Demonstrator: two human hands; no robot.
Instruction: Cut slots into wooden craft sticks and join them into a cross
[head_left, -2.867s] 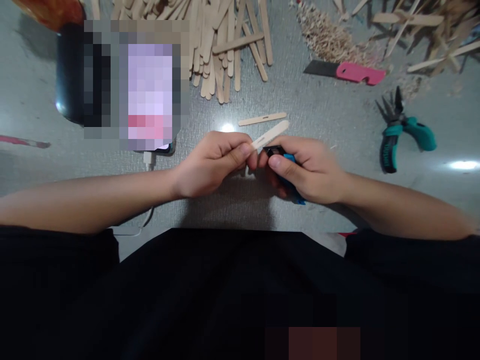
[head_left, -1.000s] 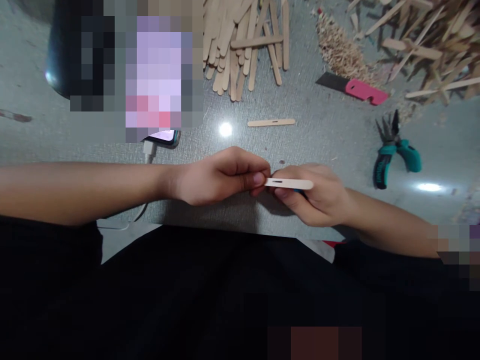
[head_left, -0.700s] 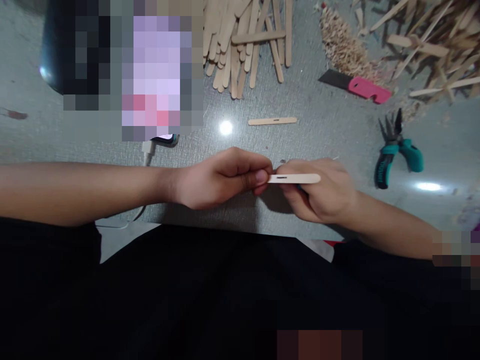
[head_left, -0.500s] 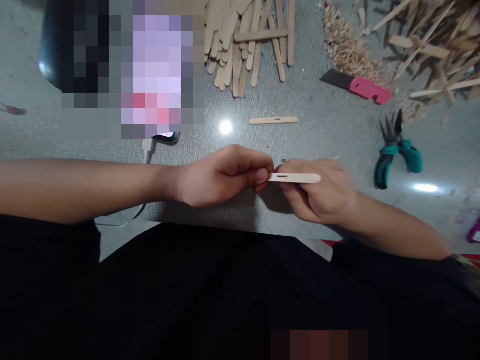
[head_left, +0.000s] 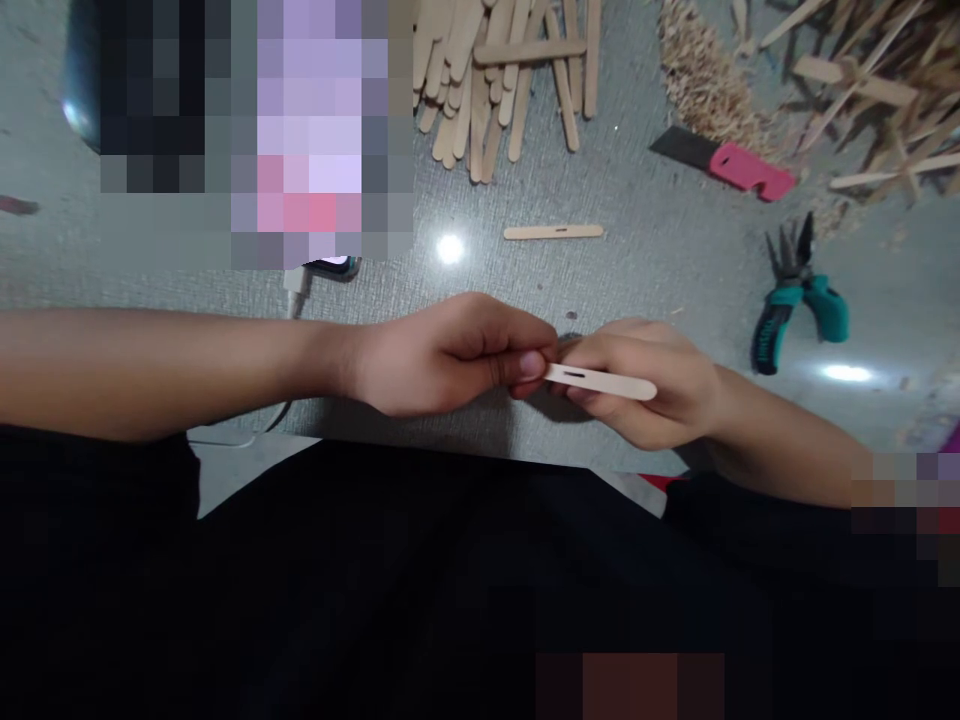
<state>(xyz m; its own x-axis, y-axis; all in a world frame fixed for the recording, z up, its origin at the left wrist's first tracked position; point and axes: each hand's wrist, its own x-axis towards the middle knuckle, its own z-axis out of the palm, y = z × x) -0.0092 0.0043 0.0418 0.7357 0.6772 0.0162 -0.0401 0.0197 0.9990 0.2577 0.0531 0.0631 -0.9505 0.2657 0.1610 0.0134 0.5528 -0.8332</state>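
- Left hand (head_left: 450,360): my thumb and fingertips are closed in a pinch on the near-left end of a slotted stick (head_left: 602,381); grip appears secure.
- Position of the stick: it is up off the table (head_left: 660,270), its free rounded end reaching right and slightly near, in front of my right hand (head_left: 671,370); whether the two touch I cannot confirm.
- Right hand: my fingers are curled in, just beside my left fingertips. What they enclose is hidden, so I cannot tell whether they grip anything.
- Step in hand, as I judge it: steadying the stick while my right hand works close to it.
- Recommended: pinch firmly but without bending; thin wood is likely weakest at the slot, so pressure belongs at the solid end.
- Recommended: hold the slot facing up and in plain sight, both wrists low and steady.
- Caution: my fingertips sit very close together; any force should go away from the left thumb.
- Reference piece: a second slotted stick (head_left: 536,233) lies flat, far of my hands, useful for comparing slots.
- Hazard: a pink-handled knife (head_left: 750,172), blade exposed, lies far right, well apart from both hands.
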